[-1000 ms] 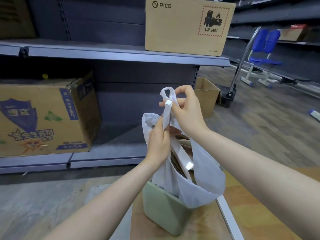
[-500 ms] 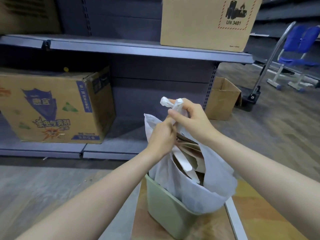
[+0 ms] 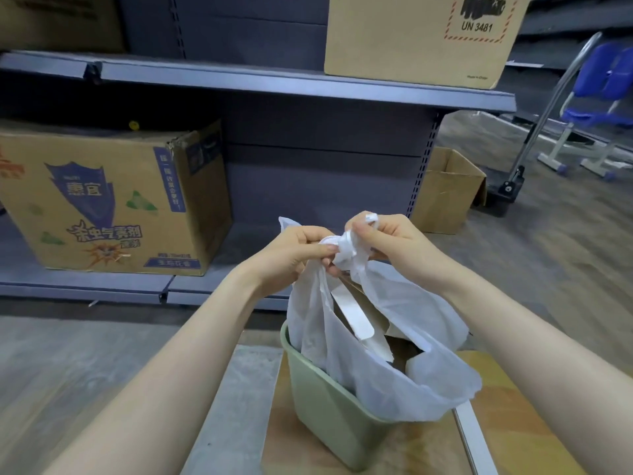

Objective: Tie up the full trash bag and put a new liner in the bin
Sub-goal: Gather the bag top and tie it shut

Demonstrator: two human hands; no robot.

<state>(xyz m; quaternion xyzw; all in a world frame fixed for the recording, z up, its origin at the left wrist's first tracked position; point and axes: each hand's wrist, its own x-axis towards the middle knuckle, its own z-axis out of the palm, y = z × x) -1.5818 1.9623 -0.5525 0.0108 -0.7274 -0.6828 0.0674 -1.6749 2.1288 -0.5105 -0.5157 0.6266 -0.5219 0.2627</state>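
Centrally, the white trash bag [image 3: 376,365], seated in the green bin [image 3: 329,416], was held by its handles [image 3: 344,250], pinched by left hand [image 3: 294,255] and right hand [image 3: 394,248]. Uneven pulling could likely slip the half-formed knot.

Printed carton [image 3: 109,200] on lower shelf [image 3: 102,286] (plain box [image 3: 421,36] above).

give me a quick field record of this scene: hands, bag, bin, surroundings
left hand: pinches one bag handle
right hand: pinches the other handle
bag: white, in the bin, handles crossed into a loose knot, mouth still gaping
contents: cardboard and paper scraps show
bin: green, upright on a wooden surface
shelves: boxes on two levels
new liner: not in view
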